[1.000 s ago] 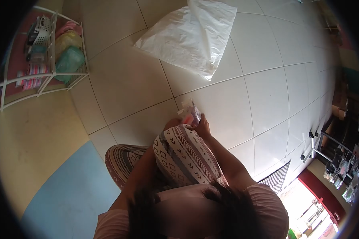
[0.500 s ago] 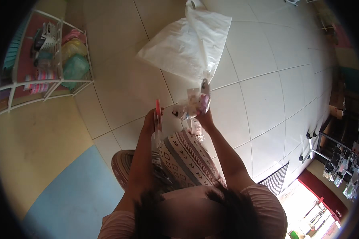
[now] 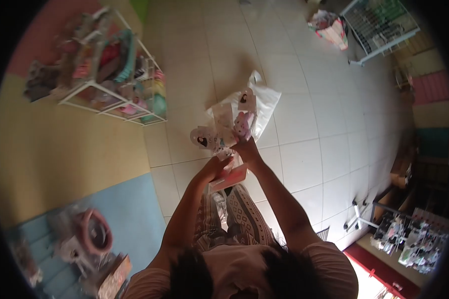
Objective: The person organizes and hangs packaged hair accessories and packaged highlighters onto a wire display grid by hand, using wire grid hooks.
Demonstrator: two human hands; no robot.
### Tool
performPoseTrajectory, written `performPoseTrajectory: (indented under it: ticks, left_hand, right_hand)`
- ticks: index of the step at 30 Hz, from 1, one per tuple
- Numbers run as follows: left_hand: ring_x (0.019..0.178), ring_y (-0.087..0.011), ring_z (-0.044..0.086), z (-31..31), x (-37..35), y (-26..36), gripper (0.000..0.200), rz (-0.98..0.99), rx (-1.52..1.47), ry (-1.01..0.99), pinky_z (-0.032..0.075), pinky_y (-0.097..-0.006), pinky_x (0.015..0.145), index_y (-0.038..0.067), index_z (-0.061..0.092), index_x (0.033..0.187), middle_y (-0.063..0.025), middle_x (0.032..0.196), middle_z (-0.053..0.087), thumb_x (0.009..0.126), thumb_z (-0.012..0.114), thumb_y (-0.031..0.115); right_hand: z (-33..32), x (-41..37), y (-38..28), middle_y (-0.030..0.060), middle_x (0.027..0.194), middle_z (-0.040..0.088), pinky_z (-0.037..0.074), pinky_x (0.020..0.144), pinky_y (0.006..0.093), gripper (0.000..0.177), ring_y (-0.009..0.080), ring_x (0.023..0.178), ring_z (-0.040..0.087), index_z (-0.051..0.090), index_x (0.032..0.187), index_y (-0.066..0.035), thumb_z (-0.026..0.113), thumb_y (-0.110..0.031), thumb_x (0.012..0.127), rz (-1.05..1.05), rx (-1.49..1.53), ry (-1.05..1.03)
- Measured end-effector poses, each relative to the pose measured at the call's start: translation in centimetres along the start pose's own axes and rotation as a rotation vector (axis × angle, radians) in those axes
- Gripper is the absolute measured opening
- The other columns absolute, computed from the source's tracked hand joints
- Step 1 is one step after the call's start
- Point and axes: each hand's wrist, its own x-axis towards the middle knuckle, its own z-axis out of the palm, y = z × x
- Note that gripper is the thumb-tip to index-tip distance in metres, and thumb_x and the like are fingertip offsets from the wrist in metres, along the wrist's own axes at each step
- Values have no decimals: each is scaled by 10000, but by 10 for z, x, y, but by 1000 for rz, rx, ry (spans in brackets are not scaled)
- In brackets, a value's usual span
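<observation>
My right hand (image 3: 247, 151) is closed around several small clear packets; one holds a pink, patterned item (image 3: 243, 125), and a white-topped packet (image 3: 203, 138) with a dark round print fans out to the left. Close beside it, my left hand (image 3: 218, 166) is closed on a flat pink-red package (image 3: 228, 178), which points down toward my lap. The two hands nearly meet, and some packets overlap between them. Behind the packets, a white plastic bag (image 3: 269, 107) lies on the floor tiles, partly hidden by them. What is inside most packets is too blurred to name.
A white wire rack (image 3: 112, 107) with colourful goods stands on the left. Another wire rack (image 3: 381, 30) is at the upper right, beside a patterned bag (image 3: 330, 31). A display of small packaged goods (image 3: 414, 239) stands at the lower right. Patterned trousers (image 3: 244, 212) cover my legs.
My left hand has come across to the right, beside my right hand, and the red package has tipped from upright to nearly flat. The camera view has shifted, showing more of the racks.
</observation>
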Motion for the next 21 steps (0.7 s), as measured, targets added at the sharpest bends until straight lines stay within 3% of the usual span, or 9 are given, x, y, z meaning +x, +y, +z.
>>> performPoseTrajectory:
  ticks: [2, 3, 4, 7, 13, 16, 18, 20, 21]
  left_hand:
    - [588, -148, 518, -1, -45, 10, 571, -72, 98, 41, 422, -356, 607, -44, 628, 865, -102, 661, 607, 844, 531, 519]
    - [562, -148, 514, -2, -61, -3, 526, -30, -6, 44, 424, -354, 590, -29, 620, 936, -82, 684, 610, 853, 537, 484]
    - [536, -148, 511, 1, -84, -13, 490, 15, -108, 46, 426, -353, 572, -15, 612, 1007, -63, 708, 613, 863, 543, 448]
    - [934, -171, 547, 21, -220, 50, 439, 438, -823, 188, 430, -300, 830, 16, 561, 1158, -120, 1096, 595, 883, 521, 356]
    - [1116, -174, 482, 50, -357, 89, 451, 485, -915, 417, 400, -304, 926, 32, 476, 1274, -67, 1247, 519, 888, 538, 257]
    - [373, -88, 428, 86, -385, 73, 278, 503, -985, 835, 330, -216, 342, 39, 556, 1002, -13, 566, 513, 891, 561, 293]
    - [354, -108, 444, 103, -429, 64, 221, 485, -989, 917, 348, -234, 329, 57, 530, 889, -19, 538, 494, 891, 561, 276]
    - [789, -97, 568, 122, -453, 39, 354, 527, -1061, 968, 446, -230, 664, 23, 547, 1126, -33, 960, 624, 879, 578, 276]
    - [835, -112, 573, 133, -466, 41, 343, 585, -1075, 1081, 453, -252, 714, 18, 546, 1133, -39, 977, 623, 881, 579, 249]
  right_hand:
    - [23, -43, -118, 46, 928, 567, 461, 683, 284, 430, 129, 819, 545, 529, 1112, -8, 674, -47, 709, 105, 44, 73]
    - [34, -54, -151, 31, 853, 563, 455, 629, 280, 399, 133, 740, 535, 534, 1073, -16, 693, -82, 713, -56, 63, 101]
    - [34, -63, -177, 22, 1007, 533, 445, 697, 255, 523, 104, 887, 516, 430, 1208, -34, 656, -40, 736, -26, 63, 15]
    - [41, -79, -232, 97, 1003, 560, 468, 754, 312, 520, 178, 886, 549, 466, 1163, 2, 712, -116, 720, -196, -83, 39]
    - [70, -168, -271, 149, 1113, 535, 426, 893, 348, 763, 255, 1045, 533, 336, 1286, 11, 748, -177, 672, -305, -208, -446]
    - [86, -205, -288, 161, 1172, 495, 406, 924, 363, 803, 260, 1116, 486, 331, 1293, 12, 771, -188, 652, -483, -356, -675]
    - [105, -225, -291, 162, 1211, 463, 393, 939, 368, 831, 264, 1152, 451, 322, 1300, 11, 787, -198, 643, -488, -468, -915]
    - [124, -226, -295, 162, 1237, 439, 382, 951, 374, 845, 271, 1178, 422, 323, 1302, 5, 799, -207, 637, -450, -487, -1095]
    - [135, -228, -293, 163, 1245, 432, 377, 954, 378, 844, 275, 1187, 410, 328, 1300, -1, 803, -211, 635, -409, -451, -1152]
